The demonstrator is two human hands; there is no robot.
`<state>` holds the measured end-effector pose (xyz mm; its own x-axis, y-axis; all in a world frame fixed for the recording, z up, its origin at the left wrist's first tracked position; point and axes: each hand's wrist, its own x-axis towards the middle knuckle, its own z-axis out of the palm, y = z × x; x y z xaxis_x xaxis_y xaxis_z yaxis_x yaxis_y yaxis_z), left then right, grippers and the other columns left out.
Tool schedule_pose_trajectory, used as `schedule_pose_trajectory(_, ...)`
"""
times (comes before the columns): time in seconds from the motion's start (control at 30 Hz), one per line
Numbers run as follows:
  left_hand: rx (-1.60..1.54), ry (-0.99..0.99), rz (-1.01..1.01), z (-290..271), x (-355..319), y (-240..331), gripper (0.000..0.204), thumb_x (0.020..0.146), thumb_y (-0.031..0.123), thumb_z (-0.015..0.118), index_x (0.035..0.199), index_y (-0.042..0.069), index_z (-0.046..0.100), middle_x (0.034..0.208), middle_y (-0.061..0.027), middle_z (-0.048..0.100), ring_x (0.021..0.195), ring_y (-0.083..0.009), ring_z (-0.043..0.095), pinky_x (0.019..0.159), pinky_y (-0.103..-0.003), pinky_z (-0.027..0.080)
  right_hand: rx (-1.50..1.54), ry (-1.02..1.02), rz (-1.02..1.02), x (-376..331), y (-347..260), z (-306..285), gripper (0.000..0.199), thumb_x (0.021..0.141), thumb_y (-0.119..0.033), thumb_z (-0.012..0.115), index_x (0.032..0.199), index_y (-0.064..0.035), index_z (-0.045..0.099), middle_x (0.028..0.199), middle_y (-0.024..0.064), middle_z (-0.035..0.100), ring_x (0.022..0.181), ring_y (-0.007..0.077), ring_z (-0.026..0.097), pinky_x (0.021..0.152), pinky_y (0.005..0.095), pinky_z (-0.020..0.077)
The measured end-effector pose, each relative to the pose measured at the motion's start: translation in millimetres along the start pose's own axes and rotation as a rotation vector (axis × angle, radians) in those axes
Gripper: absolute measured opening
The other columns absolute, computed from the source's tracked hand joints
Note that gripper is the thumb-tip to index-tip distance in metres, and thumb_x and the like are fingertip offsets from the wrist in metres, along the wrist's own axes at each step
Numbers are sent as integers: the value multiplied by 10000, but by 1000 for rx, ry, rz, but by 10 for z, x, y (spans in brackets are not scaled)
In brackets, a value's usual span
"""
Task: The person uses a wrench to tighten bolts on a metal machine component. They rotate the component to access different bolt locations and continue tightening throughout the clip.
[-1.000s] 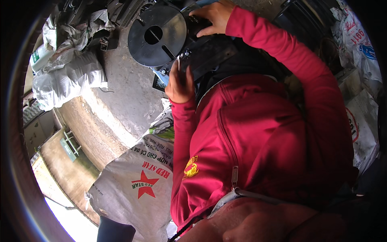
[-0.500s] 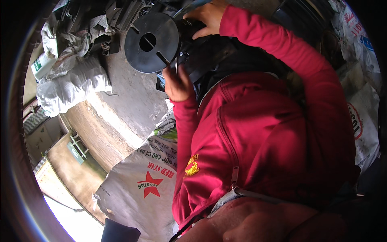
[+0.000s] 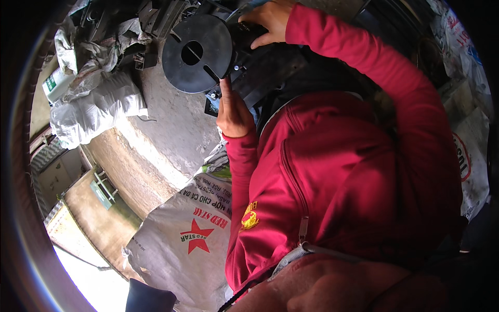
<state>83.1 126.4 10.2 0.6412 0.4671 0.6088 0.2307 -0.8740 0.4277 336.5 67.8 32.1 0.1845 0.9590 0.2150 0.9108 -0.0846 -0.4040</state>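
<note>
A round black disc (image 3: 179,65) with a central hole and narrow slots stands tilted at the top centre. My left hand (image 3: 234,118) is just below it, index finger stretched up to the disc's lower edge by a slot; its other fingers are curled, with nothing visible in them. Behind the disc's right side, my right hand (image 3: 270,22) grips a dark block-like part (image 3: 247,35), thumb apart from the fingers. Part of that grip is hidden. Small shiny bolts (image 3: 237,67) show on the black metal body (image 3: 265,78) beside the disc.
A white plastic-wrapped bundle (image 3: 99,112) and a white container (image 3: 57,86) lie at the left on the concrete floor (image 3: 163,117). Dark metal pieces (image 3: 156,23) are heaped at the upper left. A printed white sack (image 3: 176,247) stands near my left arm.
My left index finger has straightened up against the disc's edge, and the hand has dropped slightly. A thin light-coloured strip by those fingers no longer shows. My right hand stays in place.
</note>
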Motion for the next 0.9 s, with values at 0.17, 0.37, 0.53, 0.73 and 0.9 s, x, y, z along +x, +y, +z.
schedule_pose_trajectory(0.17,125,-234,-194,55,-78,-112,549,918,-5,490,1416,225,467,887,-183,695,493,-119,492,490,-310,429,18,54,-18,-7,-1,64,514,725,-502,715,1048,-108,648,870,161,677,801,360,655,713,461,510)
schedule_pose_trajectory(0.37,-18,-91,-199,-111,2,45,527,924,8,489,1420,183,464,958,-176,701,504,-112,492,487,-271,432,24,32,-14,6,22,51,508,722,-493,721,1043,-106,650,880,165,676,825,358,654,738,461,507)
schedule_pose_trajectory(0.53,123,-151,-91,13,-111,-108,518,920,-15,468,1416,133,465,766,-96,671,484,-109,466,480,-259,429,34,29,-2,11,-16,18,499,725,-491,720,1026,-99,647,879,159,676,832,359,653,736,460,509)
schedule_pose_trajectory(0.73,-168,40,-82,-120,-21,113,530,890,-66,455,1394,92,490,952,-143,704,569,-101,541,518,-257,452,18,-27,35,4,-2,5,493,729,-485,717,1029,-100,645,888,159,678,829,360,654,736,461,509)
schedule_pose_trajectory(0.9,123,-168,-78,137,-331,-184,537,880,-76,509,1386,103,501,943,-171,706,552,-111,530,508,-267,453,58,-15,-21,60,-22,-11,491,728,-476,721,1024,-93,640,898,163,677,831,359,654,740,454,510)
